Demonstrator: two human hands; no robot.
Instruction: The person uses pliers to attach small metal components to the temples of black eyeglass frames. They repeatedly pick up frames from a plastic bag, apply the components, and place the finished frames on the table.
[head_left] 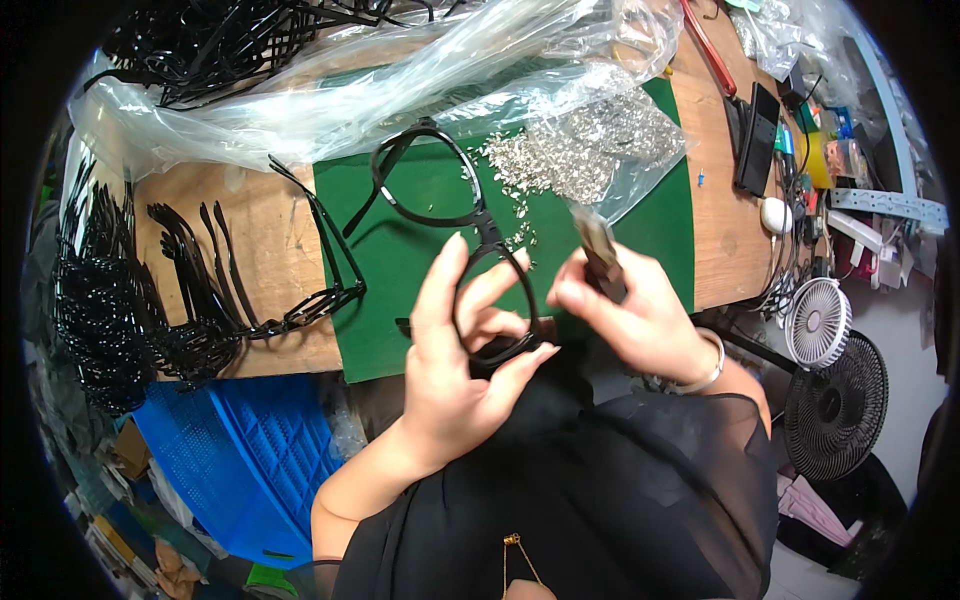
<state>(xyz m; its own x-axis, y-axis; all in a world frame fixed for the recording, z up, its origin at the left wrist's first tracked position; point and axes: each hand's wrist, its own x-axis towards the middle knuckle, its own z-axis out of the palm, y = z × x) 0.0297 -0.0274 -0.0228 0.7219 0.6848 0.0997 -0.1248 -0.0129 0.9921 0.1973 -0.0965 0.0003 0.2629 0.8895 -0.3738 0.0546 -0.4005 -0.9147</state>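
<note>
My left hand [460, 350] is closed around the lower rim of a black eyeglass frame [486, 222], which is held tilted above a green mat [385, 330]. One temple of the frame points out to the left. In my right hand [640, 310], just right of the frame, is a short metal-tipped hand tool [603, 258]; motion blurs it, so its exact kind cannot be told. Beyond both hands lies a heap of small silver metal pieces [525, 165], spilling out of a clear plastic bag [625, 130].
On the wooden table's left, many black eyeglass frames [190, 270] are stacked, with one frame [335, 290] overlapping the mat. Clear plastic sheeting [290, 110] stretches along the back. At right are a phone [758, 140], cables and a white fan [818, 322]. A blue basket [240, 450] stands below left.
</note>
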